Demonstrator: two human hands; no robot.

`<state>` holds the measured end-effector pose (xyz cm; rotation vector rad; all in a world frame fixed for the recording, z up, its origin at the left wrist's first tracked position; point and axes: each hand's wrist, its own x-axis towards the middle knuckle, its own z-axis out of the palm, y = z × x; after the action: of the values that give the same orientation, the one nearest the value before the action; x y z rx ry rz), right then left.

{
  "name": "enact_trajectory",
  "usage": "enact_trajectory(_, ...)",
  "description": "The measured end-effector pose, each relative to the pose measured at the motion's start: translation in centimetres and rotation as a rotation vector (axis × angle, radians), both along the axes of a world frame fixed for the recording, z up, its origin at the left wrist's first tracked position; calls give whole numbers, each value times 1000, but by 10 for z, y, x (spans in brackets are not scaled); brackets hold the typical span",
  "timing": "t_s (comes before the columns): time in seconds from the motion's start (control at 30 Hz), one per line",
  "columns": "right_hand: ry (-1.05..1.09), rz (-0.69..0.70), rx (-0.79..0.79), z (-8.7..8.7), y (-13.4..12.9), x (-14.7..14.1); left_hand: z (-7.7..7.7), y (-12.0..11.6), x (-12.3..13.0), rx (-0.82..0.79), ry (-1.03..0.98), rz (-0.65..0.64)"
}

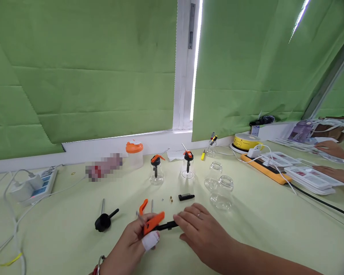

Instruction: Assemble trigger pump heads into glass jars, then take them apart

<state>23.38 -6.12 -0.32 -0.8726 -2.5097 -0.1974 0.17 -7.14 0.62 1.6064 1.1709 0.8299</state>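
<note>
Near the table's front, my left hand (133, 238) grips an orange lever part (154, 222) with a black stem (166, 226); white tape wraps its thumb. My right hand (196, 229) closes over the stem's right end, which its fingers hide. Just beyond lie a curved orange lever (143, 206), a thin metal tube (152, 205), tiny brass-coloured pieces (171, 199) and a black part with a spring (186, 197). To the left rests a black cap (103, 222) with a metal tube and a black stem sticking out.
Two glass jars with black-and-orange tops, a left one (156, 178) and a right one (187, 173), stand behind. Open glass jars (222, 199) are at right. Power strips, one white (44, 187), one orange (266, 170), trail cables. Another person's hands (334, 173) are far right.
</note>
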Motion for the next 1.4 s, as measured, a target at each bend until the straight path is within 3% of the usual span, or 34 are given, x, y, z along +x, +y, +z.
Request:
enact_trajectory(0.1,81,-13,-345,6,8,-15,6,0,9,-230,-171,38)
enact_trajectory(0.17,193,-17,-633,13,14,-15,7,1,10,-228,-184,102)
enact_trajectory(0.3,396,-31,-1116,20,22,-3,3,0,0,165,-44,207)
enact_trajectory(0.4,524,35,-1333,19,21,5,-1,-7,-8,441,63,148)
enact_trajectory(0.47,601,102,-1453,19,18,9,0,-13,-7,468,85,83)
enact_trajectory(0.53,621,133,-1532,18,16,12,2,-17,-2,381,57,76)
enact_trajectory(0.63,615,51,-1509,12,16,13,5,-15,11,108,-59,56)
enact_trajectory(0.73,616,-79,-1299,3,18,12,4,-7,23,-224,-198,42)
enact_trajectory(0.8,563,-119,-1127,-3,20,12,-1,-4,29,-341,-245,75)
enact_trajectory(0.9,470,-153,-986,-11,24,13,-11,-3,34,-375,-289,134)
enact_trajectory(1.07,409,-164,-975,-20,36,14,-24,-1,35,-352,-253,170)
enact_trajectory(1.23,404,-166,-982,-27,52,14,-23,3,33,-273,-190,236)
enact_trajectory(1.4,520,-157,-1012,-35,59,11,-23,9,38,-357,-265,291)
